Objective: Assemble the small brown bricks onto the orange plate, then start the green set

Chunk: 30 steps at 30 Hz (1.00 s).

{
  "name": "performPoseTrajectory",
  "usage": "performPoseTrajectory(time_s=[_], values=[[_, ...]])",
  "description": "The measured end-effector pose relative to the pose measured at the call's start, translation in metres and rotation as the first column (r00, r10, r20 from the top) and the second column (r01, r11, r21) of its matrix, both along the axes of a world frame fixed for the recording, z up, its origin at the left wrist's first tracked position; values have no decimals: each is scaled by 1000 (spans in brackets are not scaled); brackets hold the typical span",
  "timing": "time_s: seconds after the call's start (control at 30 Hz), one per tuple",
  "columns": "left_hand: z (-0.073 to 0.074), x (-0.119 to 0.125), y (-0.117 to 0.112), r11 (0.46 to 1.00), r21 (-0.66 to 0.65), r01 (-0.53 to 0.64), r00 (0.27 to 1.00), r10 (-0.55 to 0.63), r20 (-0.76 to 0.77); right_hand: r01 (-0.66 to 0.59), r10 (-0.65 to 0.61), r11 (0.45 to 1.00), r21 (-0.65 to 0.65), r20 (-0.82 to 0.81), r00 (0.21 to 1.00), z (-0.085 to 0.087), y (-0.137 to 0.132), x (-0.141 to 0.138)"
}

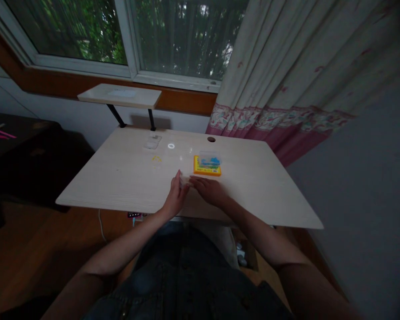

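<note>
Above the front middle of the desk, my left hand [176,194] is closed around a small pale, partly see-through object [186,179], whose kind is too blurred to name. From the other side, the bent fingers of my right hand [209,190] are closed on the same object and cover part of it. Just beyond my right hand lies a flat yellow box [206,171]. On it rests a clear plastic box [210,160] with small blue pieces inside. Several small yellow pieces [156,158] are scattered farther left.
A clear open case [152,142] lies toward the back of the pale desk [120,178]. Beside it is a white ring-shaped thing [171,146]. A raised shelf [120,95] stands at the back left. A round cable hole [211,139] sits near the rear edge, below the curtain [270,89].
</note>
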<state>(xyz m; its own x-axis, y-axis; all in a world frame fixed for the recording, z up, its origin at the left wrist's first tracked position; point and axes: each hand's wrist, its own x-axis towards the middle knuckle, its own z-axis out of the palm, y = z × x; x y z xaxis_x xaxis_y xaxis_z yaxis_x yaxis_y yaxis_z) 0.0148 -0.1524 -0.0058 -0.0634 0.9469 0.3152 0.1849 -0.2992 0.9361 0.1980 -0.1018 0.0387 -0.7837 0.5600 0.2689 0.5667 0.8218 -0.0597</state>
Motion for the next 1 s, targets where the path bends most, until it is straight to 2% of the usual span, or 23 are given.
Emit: performPoseTrajectory(time_s=[0.2, 0.4, 0.63, 0.87, 1.0], values=[[8, -1, -4, 997, 65, 32, 999, -33, 7, 12, -12, 1000, 3, 27, 1000, 19, -12, -2], [18, -9, -20, 991, 106, 77, 997, -76, -15, 128, -128, 992, 20, 8, 992, 39, -25, -10], [13, -6, -27, 995, -16, 101, 953, -92, 287, 124, -124, 992, 3, 48, 991, 57, -33, -21], [17, -4, -27, 977, -35, 211, 829, -160, 536, 87, -94, 994, -67, -97, 991, 90, -12, -27], [23, -10, -34, 965, -34, 261, 779, -189, 598, 25, -60, 987, -159, -220, 974, 97, 4, -33]])
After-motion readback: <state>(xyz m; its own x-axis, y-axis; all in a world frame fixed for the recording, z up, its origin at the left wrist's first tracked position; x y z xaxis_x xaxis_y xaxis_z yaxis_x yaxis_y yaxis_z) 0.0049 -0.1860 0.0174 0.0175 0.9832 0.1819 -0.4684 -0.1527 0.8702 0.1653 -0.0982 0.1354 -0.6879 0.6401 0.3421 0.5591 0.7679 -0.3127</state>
